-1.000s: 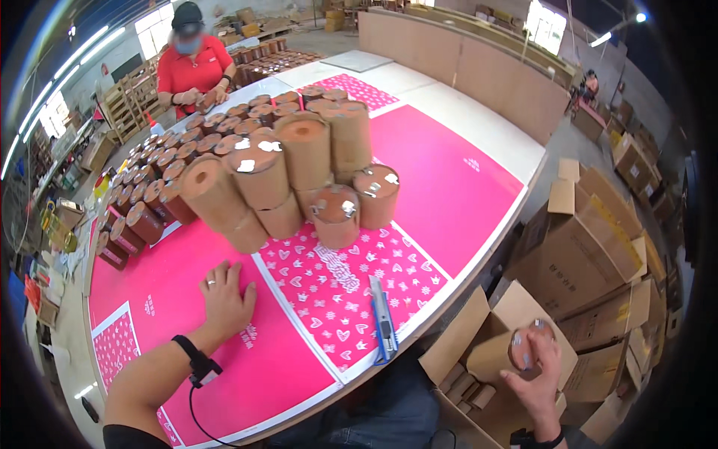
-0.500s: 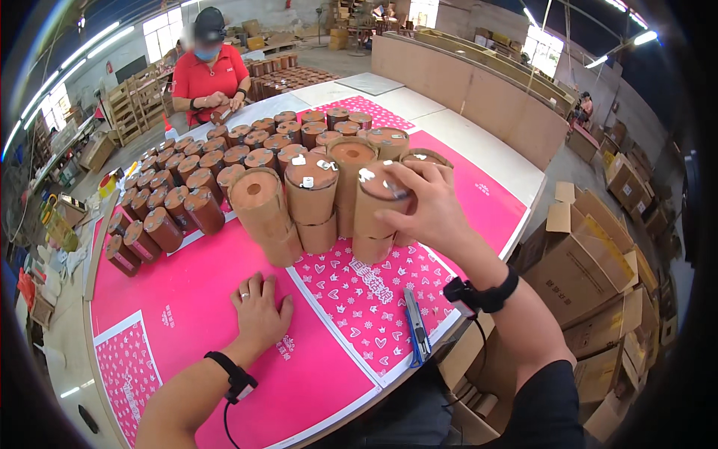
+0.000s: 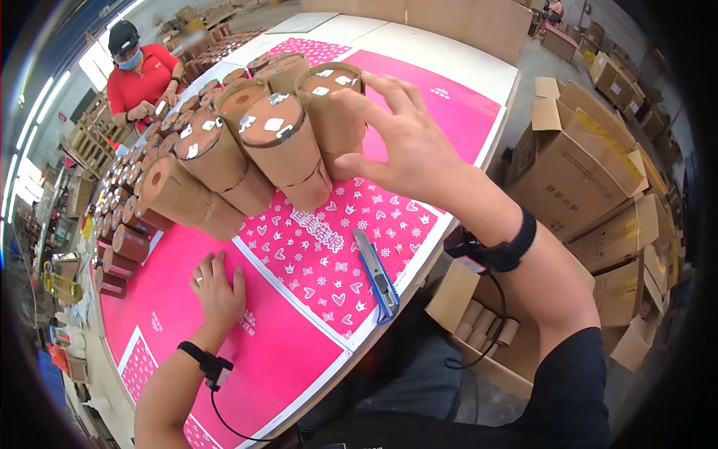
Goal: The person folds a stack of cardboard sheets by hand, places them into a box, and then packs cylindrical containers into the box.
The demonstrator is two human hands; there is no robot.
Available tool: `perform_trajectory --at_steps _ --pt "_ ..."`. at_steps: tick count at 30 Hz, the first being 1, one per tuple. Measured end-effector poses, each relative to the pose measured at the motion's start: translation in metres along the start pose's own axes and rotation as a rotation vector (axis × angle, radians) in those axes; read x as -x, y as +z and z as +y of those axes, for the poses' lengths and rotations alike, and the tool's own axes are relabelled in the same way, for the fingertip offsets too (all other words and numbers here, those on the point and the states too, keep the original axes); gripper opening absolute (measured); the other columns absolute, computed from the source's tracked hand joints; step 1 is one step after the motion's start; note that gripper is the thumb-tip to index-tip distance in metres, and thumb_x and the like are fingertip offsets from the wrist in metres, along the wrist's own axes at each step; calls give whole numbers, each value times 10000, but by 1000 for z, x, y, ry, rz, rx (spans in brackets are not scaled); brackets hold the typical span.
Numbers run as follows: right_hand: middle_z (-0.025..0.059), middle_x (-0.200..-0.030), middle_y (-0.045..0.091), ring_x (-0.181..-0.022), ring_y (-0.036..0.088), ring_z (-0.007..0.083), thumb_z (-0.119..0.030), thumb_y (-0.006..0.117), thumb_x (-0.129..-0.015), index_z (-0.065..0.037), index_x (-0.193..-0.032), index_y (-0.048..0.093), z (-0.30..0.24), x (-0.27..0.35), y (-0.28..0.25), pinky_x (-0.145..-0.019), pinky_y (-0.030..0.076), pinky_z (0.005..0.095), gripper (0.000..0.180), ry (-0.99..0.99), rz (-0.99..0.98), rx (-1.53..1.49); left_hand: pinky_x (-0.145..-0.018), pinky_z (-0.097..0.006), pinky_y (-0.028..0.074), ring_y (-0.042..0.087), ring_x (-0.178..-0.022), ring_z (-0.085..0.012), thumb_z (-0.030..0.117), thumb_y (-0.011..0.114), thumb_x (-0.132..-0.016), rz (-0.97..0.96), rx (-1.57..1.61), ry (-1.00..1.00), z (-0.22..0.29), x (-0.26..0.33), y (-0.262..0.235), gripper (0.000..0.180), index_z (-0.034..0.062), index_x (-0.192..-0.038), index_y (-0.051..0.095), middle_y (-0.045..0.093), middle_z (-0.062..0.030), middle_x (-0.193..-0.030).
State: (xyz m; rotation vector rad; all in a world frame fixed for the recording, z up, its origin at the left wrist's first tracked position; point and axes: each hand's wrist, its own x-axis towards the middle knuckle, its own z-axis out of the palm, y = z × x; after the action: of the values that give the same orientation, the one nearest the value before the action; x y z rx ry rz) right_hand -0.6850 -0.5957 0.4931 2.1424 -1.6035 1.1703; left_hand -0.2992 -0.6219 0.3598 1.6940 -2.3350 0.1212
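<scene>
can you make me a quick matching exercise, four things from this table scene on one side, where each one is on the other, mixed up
Things:
1. right hand
2. left hand
3. blue box cutter
4. open cardboard box

Places:
A. on the floor under the table edge, with tubes inside
B. flat on the plain pink sheet
C. against the tall brown tube at the right of the stack
D. on the heart-patterned sheet near the table edge

Pairs: 1-C, 2-B, 3-D, 4-A

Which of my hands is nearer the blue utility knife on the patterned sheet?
Right, narrowly. The blue utility knife lies near the table edge. The right hand is up on a brown tube above it; the left hand lies flat on the pink sheet, off to its left.
</scene>
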Motion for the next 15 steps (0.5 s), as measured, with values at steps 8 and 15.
perform_trajectory --at_steps 8,15 --pt "114 -928 732 -872 695 197 -170 702 -911 -3 -1070 701 61 161 -109 -807 549 328 230 534 17 -304 -1091 -495 367 486 -1268 -418 198 540 -1014 -3 9 91 -47 3 2 427 -2 -1390 504 541 -245 -1357" --pt "176 -1104 722 -1053 679 346 -424 662 -877 -95 -1117 725 137 531 -92 -947 529 448 412 1422 -1055 -142 -1127 -478 327 445 -1336 -388 286 433 -1073 -80 4 127 -73 -22 18 492 -33 -1448 451 492 -230 -1449"
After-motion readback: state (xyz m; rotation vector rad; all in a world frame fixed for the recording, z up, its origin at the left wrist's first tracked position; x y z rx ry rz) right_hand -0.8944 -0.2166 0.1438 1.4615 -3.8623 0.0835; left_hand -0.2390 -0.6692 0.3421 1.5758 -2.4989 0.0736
